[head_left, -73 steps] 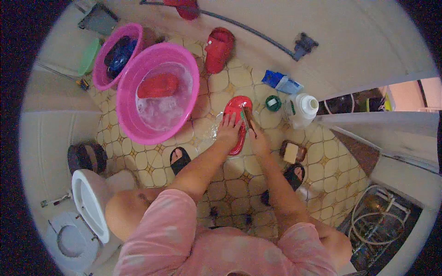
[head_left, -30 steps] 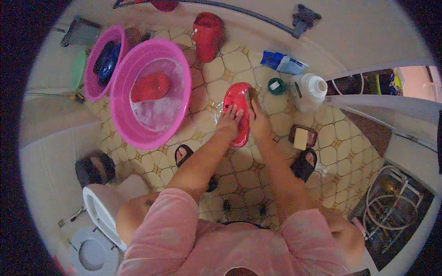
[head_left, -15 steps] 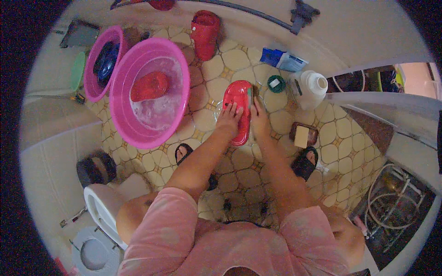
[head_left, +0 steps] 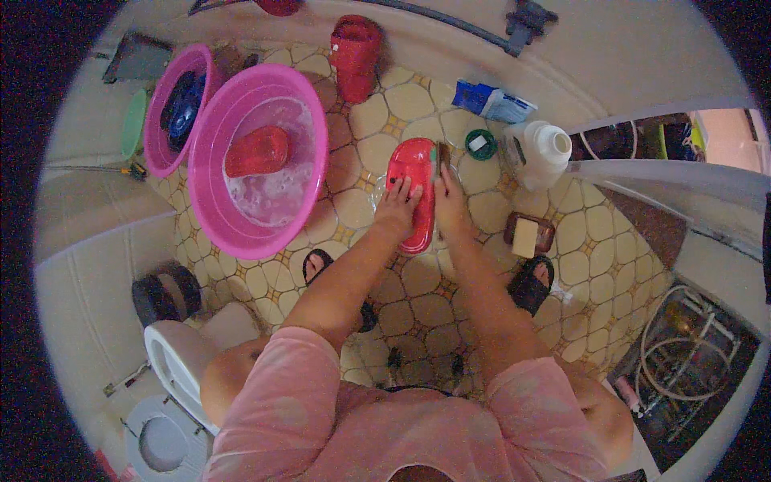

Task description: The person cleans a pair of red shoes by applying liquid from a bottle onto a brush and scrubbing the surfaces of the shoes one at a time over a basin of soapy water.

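Observation:
A red slipper (head_left: 415, 157) lies lengthwise on the tiled floor in front of me. My left hand (head_left: 397, 210) rests on its upper with the fingers spread, pressing it from above. Along the slipper's right side, my right hand (head_left: 450, 205) grips a narrow scrubbing brush (head_left: 441, 157), which touches the slipper's edge. The far end of the brush shows past my fingers; the rest is covered by the hand. A matching red slipper (head_left: 257, 151) sits in soapy water in the large pink basin (head_left: 316, 193) on the left.
Behind the large basin stands a smaller pink basin (head_left: 152, 145) with dark blue things inside. A red item of footwear (head_left: 356, 60) leans at the far wall. To the right are a blue packet (head_left: 491, 101), a green lid (head_left: 480, 145), a white jug (head_left: 542, 157) and a soap bar (head_left: 525, 236) on a brown dish.
My right hand and the brush have shifted slightly forward along the slipper's right edge. My left hand stays on the slipper. The whole view has moved a little.

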### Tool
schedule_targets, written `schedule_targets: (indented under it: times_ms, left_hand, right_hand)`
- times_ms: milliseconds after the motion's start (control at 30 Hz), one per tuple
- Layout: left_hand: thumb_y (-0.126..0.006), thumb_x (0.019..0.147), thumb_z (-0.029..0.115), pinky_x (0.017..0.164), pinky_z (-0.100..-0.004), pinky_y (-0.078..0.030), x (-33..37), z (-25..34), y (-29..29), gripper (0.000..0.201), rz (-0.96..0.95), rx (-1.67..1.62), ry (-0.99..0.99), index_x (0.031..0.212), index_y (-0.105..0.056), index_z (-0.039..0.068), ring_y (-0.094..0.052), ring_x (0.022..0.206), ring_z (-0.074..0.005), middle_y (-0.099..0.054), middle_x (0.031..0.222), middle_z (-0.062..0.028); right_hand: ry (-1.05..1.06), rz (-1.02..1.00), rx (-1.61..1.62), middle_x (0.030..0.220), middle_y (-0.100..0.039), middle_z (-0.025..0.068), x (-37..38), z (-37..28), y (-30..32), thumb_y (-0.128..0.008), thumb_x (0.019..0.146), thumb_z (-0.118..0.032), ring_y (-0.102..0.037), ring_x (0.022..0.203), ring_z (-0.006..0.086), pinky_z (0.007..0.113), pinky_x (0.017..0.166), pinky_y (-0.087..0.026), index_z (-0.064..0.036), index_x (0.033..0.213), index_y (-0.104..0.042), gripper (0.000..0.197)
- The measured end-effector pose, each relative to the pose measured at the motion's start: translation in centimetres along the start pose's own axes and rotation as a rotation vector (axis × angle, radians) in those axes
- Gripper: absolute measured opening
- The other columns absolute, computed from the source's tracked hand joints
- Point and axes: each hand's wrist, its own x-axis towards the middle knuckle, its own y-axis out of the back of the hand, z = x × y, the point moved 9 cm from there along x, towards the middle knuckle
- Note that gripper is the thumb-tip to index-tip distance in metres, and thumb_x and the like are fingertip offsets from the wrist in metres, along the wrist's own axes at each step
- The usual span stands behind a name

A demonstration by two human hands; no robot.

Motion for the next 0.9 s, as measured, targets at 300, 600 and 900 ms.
schedule_targets:
  times_ms: [300,600,900]
  left_hand:
    - [-0.059,0.076,0.024,0.111,-0.0395,-0.012,-0.6,-0.7,-0.4,0.079,0.027,0.005,0.015,0.143,-0.018,0.020,-0.007,0.138,-0.0266,-0.007,0.150,-0.0108]
    - [-0.059,0.077,0.022,0.111,-0.0399,-0.012,0.6,-1.0,-2.0,0.074,0.064,-0.074,0.009,0.142,-0.022,0.019,-0.010,0.138,-0.0257,-0.011,0.149,-0.0116]
    - [-0.061,0.075,0.020,0.109,-0.0380,-0.021,1.1,-0.4,-0.6,0.072,0.127,-0.079,-0.044,0.140,-0.028,0.015,-0.016,0.137,-0.0273,-0.020,0.147,-0.0116]
  right_hand:
    - [-0.051,0.016,-0.080,0.129,-0.046,0.0216,-3.4,-2.1,-0.7,-0.045,0.092,-0.022,-0.047,0.117,0.0368,0.039,0.096,-0.039,-0.0070,0.132,-0.042,0.043]
    - [0.081,-0.093,-0.546,0.092,-0.061,0.0232,-4.0,-1.3,-0.4,-0.053,0.087,-0.025,-0.060,0.080,0.0381,0.041,0.068,-0.048,-0.0178,0.128,-0.048,0.042]
    - [-0.112,-0.245,-0.688,0.096,-0.062,0.0209,0.5,-2.4,-0.9,-0.046,0.088,-0.032,-0.059,0.083,0.0392,0.045,0.073,-0.048,-0.0201,0.129,-0.047,0.042]
